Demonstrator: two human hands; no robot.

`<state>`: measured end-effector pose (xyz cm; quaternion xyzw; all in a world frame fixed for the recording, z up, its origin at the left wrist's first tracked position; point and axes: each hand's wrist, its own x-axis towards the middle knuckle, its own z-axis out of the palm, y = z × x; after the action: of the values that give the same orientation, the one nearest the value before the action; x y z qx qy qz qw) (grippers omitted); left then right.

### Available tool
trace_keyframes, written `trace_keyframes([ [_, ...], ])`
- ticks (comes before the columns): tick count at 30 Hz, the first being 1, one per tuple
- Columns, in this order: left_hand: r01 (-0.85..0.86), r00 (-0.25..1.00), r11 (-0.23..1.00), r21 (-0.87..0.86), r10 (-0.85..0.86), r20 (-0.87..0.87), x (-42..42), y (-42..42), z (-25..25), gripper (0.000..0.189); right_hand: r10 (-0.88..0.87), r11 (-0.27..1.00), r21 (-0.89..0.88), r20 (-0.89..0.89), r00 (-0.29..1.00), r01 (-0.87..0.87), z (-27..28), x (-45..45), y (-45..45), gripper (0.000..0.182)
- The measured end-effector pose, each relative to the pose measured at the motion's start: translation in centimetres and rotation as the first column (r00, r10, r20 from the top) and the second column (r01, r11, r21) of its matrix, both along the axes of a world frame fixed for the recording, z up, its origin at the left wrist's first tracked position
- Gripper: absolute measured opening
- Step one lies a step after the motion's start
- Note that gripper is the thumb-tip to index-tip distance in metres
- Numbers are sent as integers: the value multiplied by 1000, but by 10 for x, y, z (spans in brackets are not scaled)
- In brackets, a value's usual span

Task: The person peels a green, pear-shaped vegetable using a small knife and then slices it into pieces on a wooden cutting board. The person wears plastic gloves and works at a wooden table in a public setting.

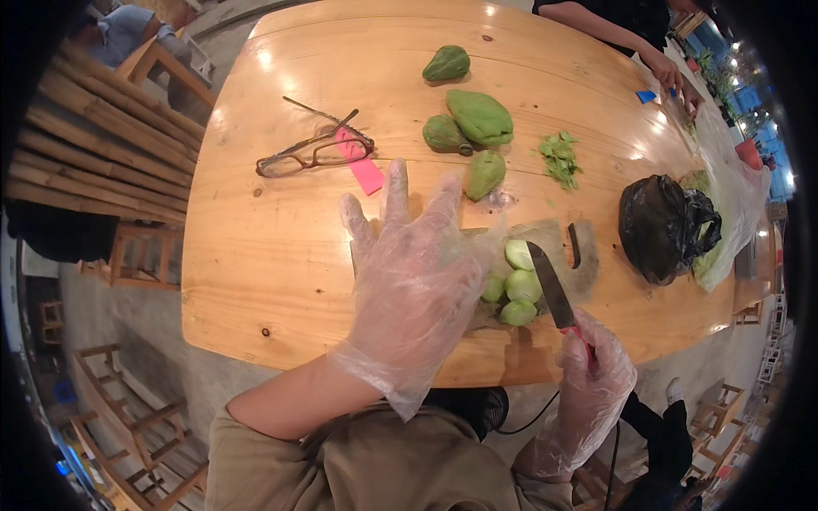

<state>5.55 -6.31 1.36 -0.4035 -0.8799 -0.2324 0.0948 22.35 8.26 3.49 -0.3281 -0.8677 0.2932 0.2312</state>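
Observation:
My left hand (pixel 418 281), in a clear plastic glove, is spread with its fingers apart over the left part of a worn cutting board (pixel 585 271) and hides much of it. In my right hand (pixel 597 361), also gloved, is a knife (pixel 553 287) with a red handle, its blade slanting up and left beside the cut pieces. Several pale green peeled vegetable pieces (pixel 523 285) lie on the board. Behind it are whole green chayotes (pixel 480 118), some large, some small, and a small heap of green peelings (pixel 560 158).
Eyeglasses (pixel 313 156) rest partly over a pink paper strip (pixel 365 175) at the left. A black plastic bag (pixel 655 230) and a clear bag (pixel 735 211) with green contents stand at the right. Another person's hands (pixel 664 70) are at the far right edge.

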Motion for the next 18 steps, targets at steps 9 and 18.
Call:
trace_keyframes([
  [9, -29, 994, 988, -154, 12, -110, -4, 17, 3, 29, 24, 998, 59, -20, 1000, -23, -1, 16, 7, 24],
  [18, -30, 984, 972, -231, -11, -176, -10, 18, -2, 20, 10, 997, 77, -54, 998, -6, 0, 25, 10, 21],
])
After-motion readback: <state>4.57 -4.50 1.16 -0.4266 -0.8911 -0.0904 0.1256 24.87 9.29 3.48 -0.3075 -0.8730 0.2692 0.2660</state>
